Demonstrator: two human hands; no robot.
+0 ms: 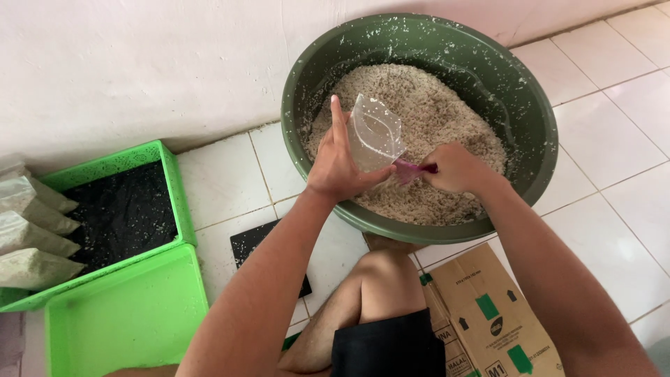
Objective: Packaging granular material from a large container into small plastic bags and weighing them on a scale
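A big dark green basin (530, 132) stands on the tiled floor, filled with pale grains (433, 105). My left hand (338, 167) holds a small clear plastic bag (375, 132) open above the grains. My right hand (457, 167) grips a pink scoop (413, 169) whose tip points into the bag's lower edge. Both hands are over the near half of the basin.
At the left, a green crate (167, 181) lined in black holds several filled bags (31, 237). A green lid (125, 314) lies in front of it. A small black scale (255, 244) sits by my knee, and a cardboard box (488, 314) lies at the lower right. A white wall runs behind.
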